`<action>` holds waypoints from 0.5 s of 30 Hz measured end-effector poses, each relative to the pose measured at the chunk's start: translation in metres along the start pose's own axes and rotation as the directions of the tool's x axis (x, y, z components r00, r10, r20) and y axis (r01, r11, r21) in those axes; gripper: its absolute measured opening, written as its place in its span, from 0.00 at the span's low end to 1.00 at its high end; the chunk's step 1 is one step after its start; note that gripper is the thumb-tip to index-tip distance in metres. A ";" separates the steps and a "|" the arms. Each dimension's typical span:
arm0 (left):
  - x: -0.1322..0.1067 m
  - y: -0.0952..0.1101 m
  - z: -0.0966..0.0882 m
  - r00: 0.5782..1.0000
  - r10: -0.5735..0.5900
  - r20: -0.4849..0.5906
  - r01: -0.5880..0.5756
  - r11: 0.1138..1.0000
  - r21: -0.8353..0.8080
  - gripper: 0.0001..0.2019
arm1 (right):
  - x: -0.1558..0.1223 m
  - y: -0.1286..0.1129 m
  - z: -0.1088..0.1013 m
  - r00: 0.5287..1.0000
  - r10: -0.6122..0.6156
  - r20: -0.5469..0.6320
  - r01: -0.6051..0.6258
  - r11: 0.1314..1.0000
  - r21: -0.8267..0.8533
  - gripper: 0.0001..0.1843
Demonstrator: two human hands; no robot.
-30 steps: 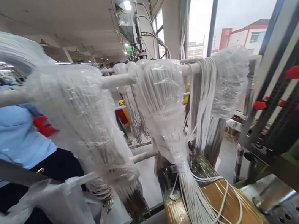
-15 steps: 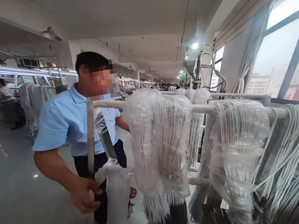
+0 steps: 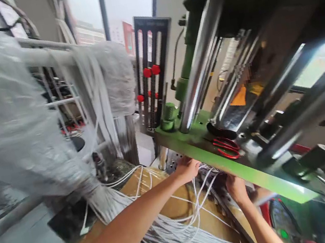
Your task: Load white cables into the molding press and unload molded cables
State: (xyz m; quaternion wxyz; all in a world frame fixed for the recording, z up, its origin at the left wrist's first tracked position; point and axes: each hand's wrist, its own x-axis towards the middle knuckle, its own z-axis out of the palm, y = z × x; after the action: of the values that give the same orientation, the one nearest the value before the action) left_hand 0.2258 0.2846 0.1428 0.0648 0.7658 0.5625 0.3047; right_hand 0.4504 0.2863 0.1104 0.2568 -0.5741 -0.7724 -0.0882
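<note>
Head view shows the left hand (image 3: 188,169) palm down on the white cables (image 3: 182,235) at the lip of the green machine ledge (image 3: 253,172). Its fingers are tucked beneath that ledge, so it cannot be told whether they pinch strands or lie spread. The right hand (image 3: 236,188) sits just beside it and lower, its fingertips likewise hidden under the ledge, so its grip cannot be told either. A few loose strands arc between the two hands. The cables fan down from a plastic-wrapped bundle (image 3: 8,123) hanging on a rack rail (image 3: 43,54) at left and run across a brown board (image 3: 210,224), probably so their ends lie at the machine within reach of both hands. Red scissors (image 3: 226,147) lie on the ledge just above the hands, seemingly parked close by. Behind them a black panel with red knobs (image 3: 153,70) stands upright beside chrome columns (image 3: 199,64).
</note>
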 end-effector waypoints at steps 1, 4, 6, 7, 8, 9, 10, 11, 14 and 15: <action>0.005 0.011 0.014 0.998 0.043 0.048 -0.043 0.999 -0.013 0.10 | -0.014 0.014 -0.005 0.998 0.062 0.026 -0.061 0.997 -0.048 0.11; 0.011 0.020 0.029 0.988 0.095 0.124 -0.096 0.995 0.002 0.08 | -0.025 0.020 -0.004 0.986 0.130 0.107 -0.119 0.987 -0.109 0.13; 0.013 0.018 0.027 0.985 0.098 0.145 -0.103 0.994 0.026 0.09 | -0.020 0.008 -0.001 0.982 0.118 0.148 -0.100 0.987 -0.123 0.22; 0.014 0.017 0.026 0.983 0.099 0.155 -0.106 0.994 0.033 0.10 | -0.017 0.001 -0.001 0.980 0.106 0.166 -0.085 0.988 -0.131 0.25; 0.015 0.017 0.026 0.981 0.103 0.165 -0.111 0.993 0.036 0.10 | -0.014 -0.004 -0.003 0.979 0.091 0.182 -0.066 0.988 -0.138 0.26; 0.016 0.018 0.026 0.979 0.110 0.174 -0.117 0.993 0.034 0.10 | -0.012 -0.009 -0.005 0.977 0.076 0.197 -0.048 0.988 -0.146 0.27; 0.016 0.019 0.026 0.976 0.119 0.181 -0.126 0.992 0.029 0.10 | -0.011 -0.013 -0.008 0.976 0.064 0.210 -0.032 0.987 -0.155 0.28; 0.016 0.021 0.027 0.974 0.128 0.185 -0.135 0.991 0.022 0.09 | -0.010 -0.015 -0.011 0.974 0.055 0.221 -0.018 0.986 -0.163 0.28; 0.014 0.029 0.033 0.971 0.144 0.191 -0.148 0.989 0.010 0.09 | -0.009 -0.016 -0.015 0.967 0.050 0.248 -0.002 0.982 -0.191 0.27; 0.014 0.031 0.035 0.972 0.138 0.192 -0.144 0.990 0.013 0.09 | -0.009 -0.015 -0.015 0.966 0.053 0.254 -0.002 0.980 -0.199 0.27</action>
State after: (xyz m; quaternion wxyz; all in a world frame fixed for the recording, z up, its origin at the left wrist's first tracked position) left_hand 0.2729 0.2942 0.1340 0.0860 0.8303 0.5020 0.2262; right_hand 0.4427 0.2678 0.1214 0.0973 -0.6139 -0.7787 -0.0854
